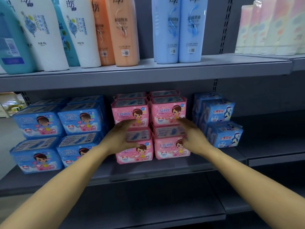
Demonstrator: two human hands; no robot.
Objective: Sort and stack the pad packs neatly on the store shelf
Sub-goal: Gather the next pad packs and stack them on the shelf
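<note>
Head view: both bare arms reach forward to the middle shelf (148, 169) of a grey store rack. The left hand (121, 138) has its fingers spread and relaxed, lying against the front of the left column of pink pad packs (132, 111); its fingertips reach the face of the upper pack and its thumb lies across the top edge of the lower pack (137, 152). It grips nothing. The right hand (192, 136) is likewise open, fingers extended, resting against the right column of pink packs (166, 111), fingertips on the lower edge of the upper pack and palm over the right side of the lower pack (170, 147). Between the hands the two pink columns stand side by side, touching, each two packs high, with more pink packs behind.

Left of the left hand, light blue pad packs (38, 123) with the same cartoon girl stand two high in two columns. Right of the right hand, darker blue pad packs (217, 111) stand less evenly, the lower front one (226, 136) jutting out to the right.

Above the hands, the upper shelf (165, 68) carries white, teal, orange and pale blue shampoo bottles (166, 30).
</note>
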